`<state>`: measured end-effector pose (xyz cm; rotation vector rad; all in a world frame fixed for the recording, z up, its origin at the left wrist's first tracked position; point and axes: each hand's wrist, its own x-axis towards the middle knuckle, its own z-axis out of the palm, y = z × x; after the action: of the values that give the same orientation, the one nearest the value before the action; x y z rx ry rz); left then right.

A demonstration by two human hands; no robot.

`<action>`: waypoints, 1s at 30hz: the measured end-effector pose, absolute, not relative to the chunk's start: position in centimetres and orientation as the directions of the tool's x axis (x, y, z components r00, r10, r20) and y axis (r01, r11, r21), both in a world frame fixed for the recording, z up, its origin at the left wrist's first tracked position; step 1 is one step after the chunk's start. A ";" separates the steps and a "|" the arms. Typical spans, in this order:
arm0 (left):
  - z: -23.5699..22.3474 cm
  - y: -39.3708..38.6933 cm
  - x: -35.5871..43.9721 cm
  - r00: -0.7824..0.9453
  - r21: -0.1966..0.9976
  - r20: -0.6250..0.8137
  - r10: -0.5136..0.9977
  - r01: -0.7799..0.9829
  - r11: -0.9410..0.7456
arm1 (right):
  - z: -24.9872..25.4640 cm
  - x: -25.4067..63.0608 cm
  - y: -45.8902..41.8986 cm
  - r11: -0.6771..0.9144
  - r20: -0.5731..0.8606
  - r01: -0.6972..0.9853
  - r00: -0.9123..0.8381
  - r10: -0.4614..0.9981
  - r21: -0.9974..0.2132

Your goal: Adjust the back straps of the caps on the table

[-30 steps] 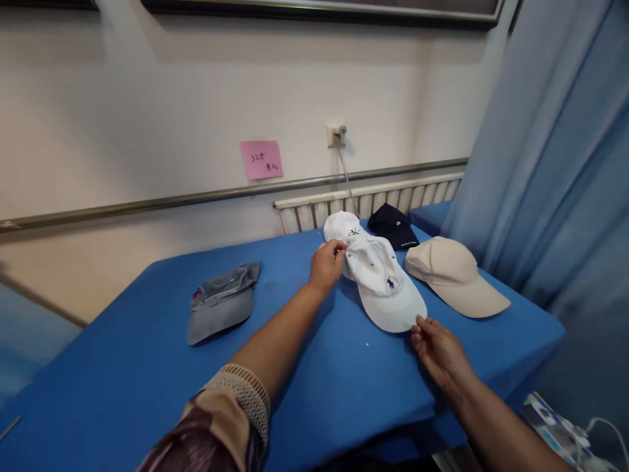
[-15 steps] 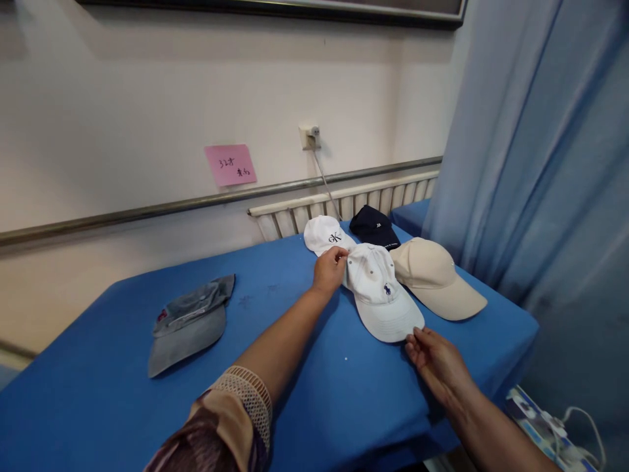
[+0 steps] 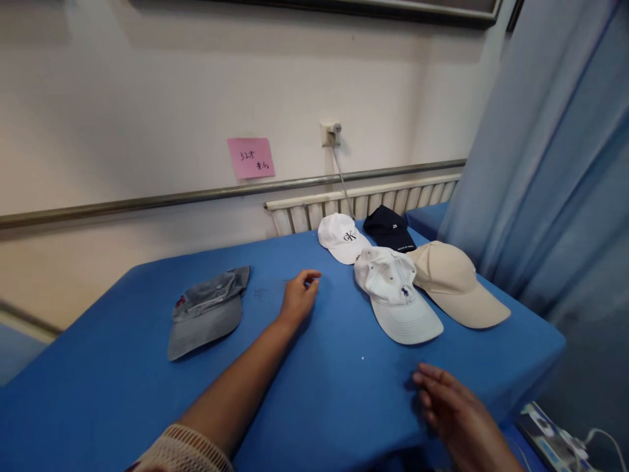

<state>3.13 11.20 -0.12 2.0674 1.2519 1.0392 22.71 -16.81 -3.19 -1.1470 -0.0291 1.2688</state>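
Observation:
A white cap with a dark horse-rider logo (image 3: 405, 321) lies on the blue-covered table, its brim toward me. Left of it, my left hand (image 3: 299, 298) hovers over the cloth with fingers loosely curled and nothing in them. My right hand (image 3: 449, 403) is just below the brim, clear of the cap, fingers slightly apart and holding nothing. Behind sit a white cap with black letters (image 3: 339, 231) and a navy cap (image 3: 386, 226). A beige cap (image 3: 445, 278) rests against the logo cap's right side. Farther left, a grey-blue cap (image 3: 209, 311) lies partly flattened.
The blue cloth (image 3: 314, 406) covers the table up to the wall. Along the back run a metal rail (image 3: 196, 196) and a radiator (image 3: 383, 197). A blue curtain (image 3: 545, 170) hangs at the right. On the lower right, a power strip with cables (image 3: 550, 432) shows beside the table.
Both hands have let go of the white logo cap. My left hand has moved left toward the grey-blue cap, and my right hand has drawn back toward me. The view has shifted slightly left.

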 end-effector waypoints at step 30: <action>0.1 10.8 -14.2 -0.054 0.268 0.508 0.860 0.958 -0.098 | -1.4 16.5 -12.0 -0.376 -0.582 -0.700 0.069 0.810 -0.607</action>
<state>-14.22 10.76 0.15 2.2683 2.2147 0.9600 16.52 -12.02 -1.39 -1.1233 -0.1369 1.6053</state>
